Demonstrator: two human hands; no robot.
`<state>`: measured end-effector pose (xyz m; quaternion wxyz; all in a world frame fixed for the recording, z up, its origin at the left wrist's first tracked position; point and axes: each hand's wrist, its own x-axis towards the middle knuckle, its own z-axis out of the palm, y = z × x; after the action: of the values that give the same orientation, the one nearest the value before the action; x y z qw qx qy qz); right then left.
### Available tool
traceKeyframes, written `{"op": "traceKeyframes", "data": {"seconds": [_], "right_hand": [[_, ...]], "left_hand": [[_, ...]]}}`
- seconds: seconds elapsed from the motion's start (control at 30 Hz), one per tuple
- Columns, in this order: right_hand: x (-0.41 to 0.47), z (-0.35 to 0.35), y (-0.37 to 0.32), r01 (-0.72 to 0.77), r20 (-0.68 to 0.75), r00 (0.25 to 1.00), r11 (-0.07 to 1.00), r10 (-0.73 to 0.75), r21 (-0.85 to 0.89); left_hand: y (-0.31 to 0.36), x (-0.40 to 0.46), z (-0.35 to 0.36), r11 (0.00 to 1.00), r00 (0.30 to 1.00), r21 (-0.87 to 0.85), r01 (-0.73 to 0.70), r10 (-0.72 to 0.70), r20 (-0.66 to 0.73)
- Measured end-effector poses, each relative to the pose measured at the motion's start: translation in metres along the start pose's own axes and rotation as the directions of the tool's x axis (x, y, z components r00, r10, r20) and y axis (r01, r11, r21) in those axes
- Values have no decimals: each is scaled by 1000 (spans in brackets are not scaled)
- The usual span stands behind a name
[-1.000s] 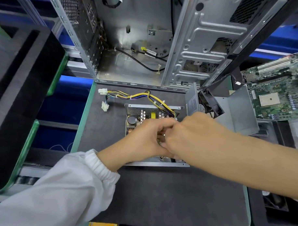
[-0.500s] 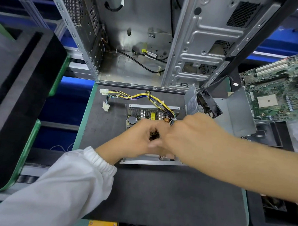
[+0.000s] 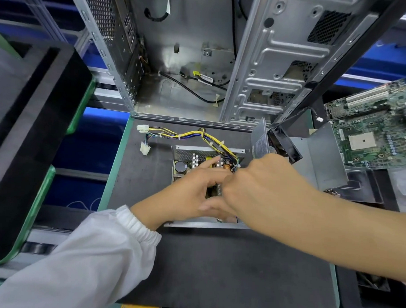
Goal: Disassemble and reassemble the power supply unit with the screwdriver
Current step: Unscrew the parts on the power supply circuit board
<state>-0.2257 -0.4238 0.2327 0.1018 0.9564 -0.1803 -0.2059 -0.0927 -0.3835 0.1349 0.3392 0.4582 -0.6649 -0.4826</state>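
The opened power supply unit [image 3: 185, 163] lies on the dark mat, its circuit board with a black capacitor and silver heat sinks exposed. A bundle of yellow, black and blue wires [image 3: 189, 133] runs from it to white connectors at the left. My left hand [image 3: 186, 194] rests over the board with fingers spread, index finger stretched toward the heat sinks. My right hand [image 3: 258, 183] is curled over the board's right side; what its fingers pinch is hidden. The unit's grey cover with its black fan [image 3: 312, 155] lies to the right. No screwdriver is visible.
An empty metal computer case [image 3: 200, 61] stands open behind the mat. A green motherboard [image 3: 371, 127] lies at the far right. Black foam trays with green rims [image 3: 25, 136] stand at the left. The dark mat [image 3: 228, 270] extends toward me.
My left hand's fingers have opened and its index finger now reaches toward the heat sinks. Both hands have shifted slightly toward the back of the board.
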Motion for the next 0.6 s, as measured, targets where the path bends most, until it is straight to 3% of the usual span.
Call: {"op": "traceKeyframes", "data": {"seconds": [0.17,0.27,0.33,0.47,0.53,0.6], "right_hand": [[6,6,20,97,43,992,938,-118,332],[2,13,16,192,-41,981,972,-188,137],[-3,14,15,213,-65,976,975,-209,68],[0,11,19,59,-179,982,998,-60,-7],[2,11,17,27,-197,980,997,-14,65],[-2,15,19,46,-203,979,998,-39,30]], "left_hand": [[-3,-1,-6,991,999,-134,32,-32,1],[-5,-6,-7,973,995,-221,68,-49,89],[-3,-5,-5,982,997,-178,69,-61,49],[-2,2,0,998,992,22,-51,53,-112],[-4,2,-2,999,996,-38,-38,35,-87],[-6,-2,-4,996,999,-92,-8,4,-44]]}}
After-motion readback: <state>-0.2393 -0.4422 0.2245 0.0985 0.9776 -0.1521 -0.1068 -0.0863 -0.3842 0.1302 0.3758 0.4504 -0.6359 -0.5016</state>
